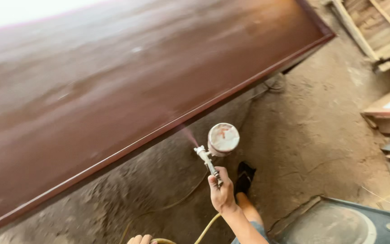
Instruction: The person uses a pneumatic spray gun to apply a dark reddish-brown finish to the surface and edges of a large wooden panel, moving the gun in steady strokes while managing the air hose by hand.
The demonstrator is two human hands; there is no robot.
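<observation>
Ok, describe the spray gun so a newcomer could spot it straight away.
Find the big reddish-brown panel lying across the view, then its near edge. Just below, the right hand holds a metal spray gun. Its round pale cup on top, smeared with paint, sets it apart.

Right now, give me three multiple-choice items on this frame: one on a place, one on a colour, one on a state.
1. Where is the spray gun aimed?
A. At the panel's near edge
B. At the floor
C. At the wooden pallets

2. What colour is the big panel?
A. Bright blue
B. Reddish brown
C. White

3. What is the right hand doing?
A. Resting open on the floor
B. Gripping the gun, mist leaving the nozzle
C. Wiping the panel

Answers:
1 A, the nozzle and mist point at the panel's edge.
2 B, its whole face is reddish brown.
3 B, fingers wrap the handle below the cup.
</observation>
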